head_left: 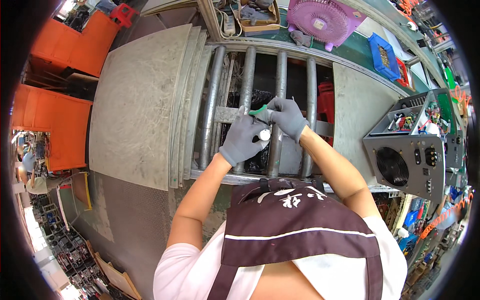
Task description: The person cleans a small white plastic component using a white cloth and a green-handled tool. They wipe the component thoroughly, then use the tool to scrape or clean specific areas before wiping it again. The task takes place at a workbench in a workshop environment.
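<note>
Both my hands wear grey gloves and come together above the metal rollers. My left hand is closed around a small white cylindrical thing, whose round end shows beside the thumb. Close by, my right hand has its fingers bent and pinched at a small curved green piece. That piece lies between the fingertips of both hands. Whether the green piece and the white cylinder are joined cannot be seen. A roller runs beneath my right hand.
Stacked grey metal sheets lie left of the rollers. At the right, a grey equipment case with a black fan stands on a flat plate. Beyond the rollers are a purple fan and a blue bin of small parts.
</note>
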`<state>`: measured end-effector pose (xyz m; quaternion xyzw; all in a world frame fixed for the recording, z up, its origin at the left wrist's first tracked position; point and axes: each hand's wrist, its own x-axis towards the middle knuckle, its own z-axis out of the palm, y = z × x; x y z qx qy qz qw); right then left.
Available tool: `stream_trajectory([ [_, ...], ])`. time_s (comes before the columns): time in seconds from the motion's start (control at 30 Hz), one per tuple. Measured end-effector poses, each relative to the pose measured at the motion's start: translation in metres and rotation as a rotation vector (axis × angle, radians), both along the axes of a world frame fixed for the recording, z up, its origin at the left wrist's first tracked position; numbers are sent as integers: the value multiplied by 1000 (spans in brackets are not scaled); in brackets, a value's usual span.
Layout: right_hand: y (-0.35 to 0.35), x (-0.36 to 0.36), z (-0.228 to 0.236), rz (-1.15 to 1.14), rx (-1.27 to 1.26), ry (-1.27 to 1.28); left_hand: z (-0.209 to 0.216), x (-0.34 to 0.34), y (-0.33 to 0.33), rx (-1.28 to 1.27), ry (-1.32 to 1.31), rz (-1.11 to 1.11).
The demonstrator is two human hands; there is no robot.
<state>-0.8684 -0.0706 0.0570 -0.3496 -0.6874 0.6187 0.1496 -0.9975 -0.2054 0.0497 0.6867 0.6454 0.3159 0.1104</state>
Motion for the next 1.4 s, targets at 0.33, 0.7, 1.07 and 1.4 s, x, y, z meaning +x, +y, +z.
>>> stream_trajectory([
  [0.33, 10, 2, 16, -168, -183, -98, 11, 18, 4, 98, 92, 95],
  [0.7, 24, 10, 52, 223, -78, 206, 28, -21, -6, -430, -1380, -195],
  [1.07, 23, 6, 65, 253, 15, 242, 49, -12, -10, -268, -1189, -77],
  [1.4, 21, 13, 105, -15, 90, 204, 63, -1, -13, -221, -678, -5],
])
